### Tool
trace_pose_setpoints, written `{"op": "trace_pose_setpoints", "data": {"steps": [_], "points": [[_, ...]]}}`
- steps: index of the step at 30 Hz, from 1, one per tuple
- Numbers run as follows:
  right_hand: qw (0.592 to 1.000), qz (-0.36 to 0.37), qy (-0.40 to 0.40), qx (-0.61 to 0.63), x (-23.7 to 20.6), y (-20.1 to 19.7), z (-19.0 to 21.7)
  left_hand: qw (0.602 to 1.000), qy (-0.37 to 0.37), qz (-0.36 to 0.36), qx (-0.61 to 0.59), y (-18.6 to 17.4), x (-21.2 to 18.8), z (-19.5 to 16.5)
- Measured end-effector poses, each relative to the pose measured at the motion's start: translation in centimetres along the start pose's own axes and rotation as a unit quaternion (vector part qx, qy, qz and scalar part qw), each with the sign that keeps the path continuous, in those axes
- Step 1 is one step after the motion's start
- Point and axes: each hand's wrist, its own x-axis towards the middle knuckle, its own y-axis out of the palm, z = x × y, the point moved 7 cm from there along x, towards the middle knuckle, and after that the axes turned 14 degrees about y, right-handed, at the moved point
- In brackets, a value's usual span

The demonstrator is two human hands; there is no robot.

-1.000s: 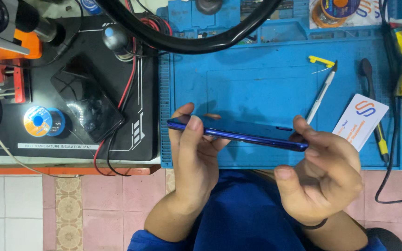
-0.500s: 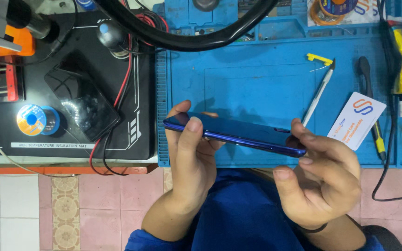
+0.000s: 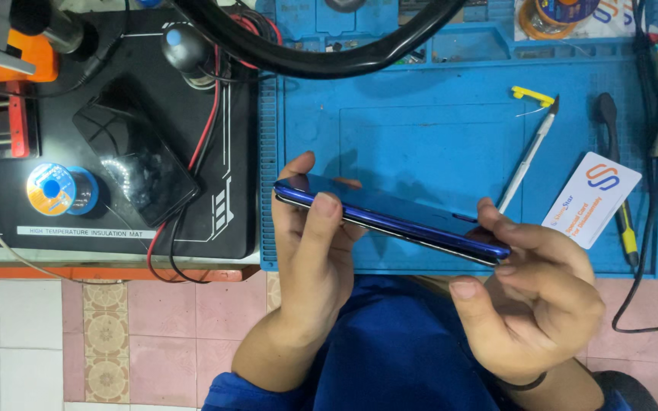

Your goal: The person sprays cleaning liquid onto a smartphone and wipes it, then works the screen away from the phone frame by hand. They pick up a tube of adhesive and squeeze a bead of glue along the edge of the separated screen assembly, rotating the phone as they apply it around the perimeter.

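A glossy blue smartphone [image 3: 397,213] is held edge-up just above the near edge of the blue work mat [image 3: 420,129]. My left hand [image 3: 314,251] grips its left end, thumb over the near edge and fingers behind. My right hand [image 3: 535,297] pinches the right end between fingertips and thumb. A thin seam shows along the phone's near side.
On the mat lie a grey scalpel-like tool [image 3: 528,156], a yellow clip [image 3: 532,95], a white card [image 3: 592,199] and a dark-handled tool [image 3: 617,183]. A black mat [image 3: 116,221] to the left holds a dark phone panel [image 3: 135,160], a solder spool [image 3: 55,189] and red wires.
The phone has tipped a little, showing more of its blue back. Both hands keep their grip, shifted slightly left and up.
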Motion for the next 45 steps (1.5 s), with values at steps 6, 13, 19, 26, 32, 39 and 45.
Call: {"op": "trace_pose_setpoints", "data": {"steps": [6,13,19,26,32,39,45], "points": [[1.000,0.012,0.026,0.006,-0.5,-0.2,-0.8,1.000,0.010,0.018,0.004,0.1,-0.2,-0.5],[0.913,0.164,0.284,0.244,2.3,0.4,-2.4,0.998,0.035,0.040,0.034,0.6,-0.2,-1.4],[0.854,0.392,0.333,0.079,3.1,1.2,-3.1,0.994,0.029,0.090,0.061,1.9,-0.5,-2.0],[0.921,0.317,0.217,-0.070,2.6,2.3,-1.5,0.992,0.079,0.080,0.061,1.7,-0.7,-1.9],[0.928,0.282,0.235,-0.069,2.2,3.6,-1.4,0.989,0.107,0.058,0.084,1.3,-0.5,-1.9],[0.936,0.261,0.228,-0.063,1.9,4.2,-0.9,0.992,0.071,0.032,0.103,0.2,-0.3,-1.7],[0.944,0.246,0.195,-0.102,2.1,4.0,-0.6,0.990,0.104,0.028,0.087,0.2,0.2,-1.6]]}}
